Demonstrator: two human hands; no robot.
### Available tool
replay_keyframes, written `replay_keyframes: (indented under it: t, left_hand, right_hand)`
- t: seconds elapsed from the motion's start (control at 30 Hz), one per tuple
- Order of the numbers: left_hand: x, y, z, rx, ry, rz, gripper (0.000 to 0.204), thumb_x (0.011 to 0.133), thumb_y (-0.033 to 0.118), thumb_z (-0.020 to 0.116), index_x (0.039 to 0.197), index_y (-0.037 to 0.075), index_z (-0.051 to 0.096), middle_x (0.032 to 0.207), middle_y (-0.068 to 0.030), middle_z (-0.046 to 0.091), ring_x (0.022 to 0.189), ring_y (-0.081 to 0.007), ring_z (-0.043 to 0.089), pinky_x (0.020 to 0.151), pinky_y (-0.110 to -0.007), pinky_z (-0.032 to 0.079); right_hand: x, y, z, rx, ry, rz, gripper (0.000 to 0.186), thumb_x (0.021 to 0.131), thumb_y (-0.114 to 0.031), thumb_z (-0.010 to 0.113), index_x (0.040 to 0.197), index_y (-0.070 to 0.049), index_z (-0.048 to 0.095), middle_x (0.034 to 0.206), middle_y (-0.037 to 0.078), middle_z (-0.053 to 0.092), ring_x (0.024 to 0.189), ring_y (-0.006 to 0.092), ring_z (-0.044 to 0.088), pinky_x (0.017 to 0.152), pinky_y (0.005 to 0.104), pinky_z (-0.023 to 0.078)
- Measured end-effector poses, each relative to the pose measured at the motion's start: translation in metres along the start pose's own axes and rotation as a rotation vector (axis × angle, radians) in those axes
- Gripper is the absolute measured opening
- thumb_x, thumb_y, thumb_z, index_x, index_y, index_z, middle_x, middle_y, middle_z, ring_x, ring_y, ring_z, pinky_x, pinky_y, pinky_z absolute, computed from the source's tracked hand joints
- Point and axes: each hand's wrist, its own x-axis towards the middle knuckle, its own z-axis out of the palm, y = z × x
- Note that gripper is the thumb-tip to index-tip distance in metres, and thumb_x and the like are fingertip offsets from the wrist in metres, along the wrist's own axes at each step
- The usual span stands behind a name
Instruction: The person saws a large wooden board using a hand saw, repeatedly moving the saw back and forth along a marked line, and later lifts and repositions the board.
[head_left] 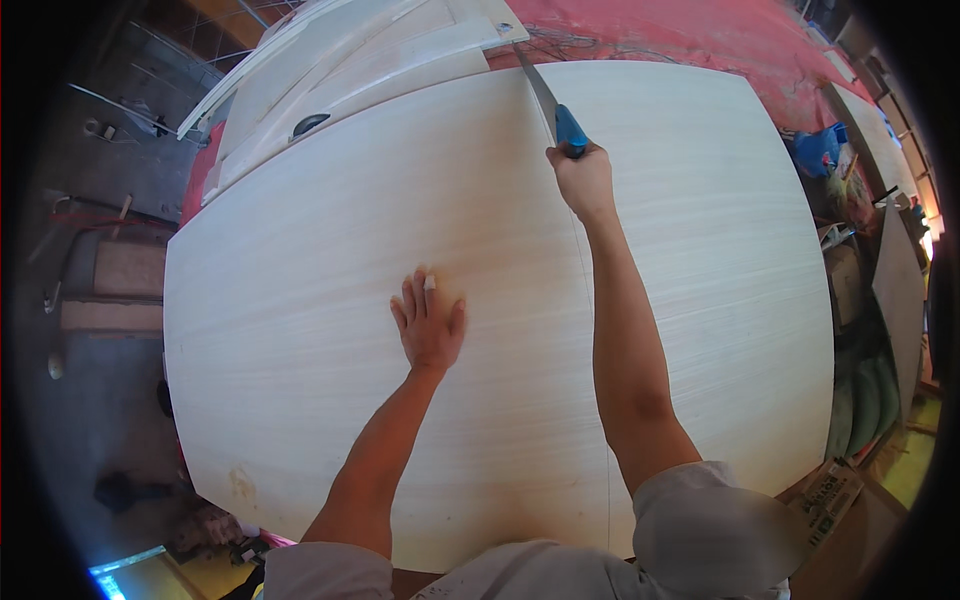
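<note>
A handsaw (541,92) with a blue handle is gripped in my right hand (583,183). Its blade points away from me and lies at the far edge of a large pale wooden board (330,330). From the blade, a thin dark line runs down the board toward my body, passing beside my right forearm. My left hand (431,325) rests flat on the board, left of that line, with fingers spread and a white wrap on one finger. It holds nothing.
Beyond the far edge lie stacked pale panels (400,60) and a red sheet (650,30). A dark, curved object (311,124) sits at the board's far left edge. Clutter including a blue bag (818,150) lines the right side, with a cardboard box (840,510) near me.
</note>
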Motion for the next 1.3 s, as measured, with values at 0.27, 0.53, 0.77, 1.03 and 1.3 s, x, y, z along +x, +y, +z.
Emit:
replay_keyframes:
  t: [0.27,0.53,0.77,1.03,1.3]
  left_hand:
    - [-0.004,-0.022,-0.014,0.018,0.051,-0.011,0.076,0.108,0.051,0.061,0.161,0.0,0.046,0.175,-0.0224,0.039,0.163,-0.0477,0.032,0.13,-0.074,0.018]
    - [-0.016,-0.029,-0.009,-0.01,0.024,-0.052,0.075,0.109,0.054,0.057,0.161,0.001,0.044,0.177,-0.0205,0.036,0.164,-0.0488,0.03,0.13,-0.074,0.017]
    - [-0.007,0.001,-0.005,-0.086,0.013,-0.005,0.076,0.109,0.053,0.058,0.161,-0.001,0.044,0.178,-0.0199,0.034,0.164,-0.0484,0.028,0.129,-0.075,0.018]
    - [-0.005,-0.017,-0.018,-0.009,-0.005,-0.006,0.077,0.11,0.053,0.056,0.163,-0.001,0.041,0.179,-0.0189,0.033,0.166,-0.0463,0.027,0.131,-0.073,0.016]
    - [-0.014,-0.023,-0.01,0.009,0.002,-0.031,0.077,0.111,0.053,0.055,0.164,0.0,0.04,0.179,-0.0191,0.032,0.166,-0.0454,0.026,0.131,-0.072,0.016]
  right_hand:
    - [-0.073,0.012,-0.002,-0.045,0.014,-0.083,0.019,0.096,-0.013,0.08,0.093,0.002,0.069,0.076,0.02,0.072,0.07,0.0342,0.071,0.069,0.0462,0.055]
    - [-0.11,0.037,0.001,-0.052,0.0,-0.198,0.021,0.096,-0.018,0.079,0.095,0.002,0.071,0.078,0.022,0.073,0.074,0.0414,0.073,0.071,0.0479,0.056]
    - [-0.006,0.011,0.005,-0.14,0.004,-0.184,0.023,0.095,-0.019,0.079,0.097,0.003,0.071,0.078,0.023,0.073,0.075,0.0425,0.073,0.072,0.0483,0.056]
    - [-0.062,0.006,-0.001,-0.097,0.029,-0.208,0.019,0.095,-0.014,0.079,0.091,0.002,0.069,0.071,0.015,0.069,0.065,0.0255,0.066,0.067,0.0408,0.053]
    - [-0.105,0.014,-0.003,-0.03,-0.024,-0.093,0.021,0.097,-0.015,0.079,0.092,0.002,0.069,0.072,0.015,0.068,0.065,0.0272,0.065,0.067,0.0419,0.053]
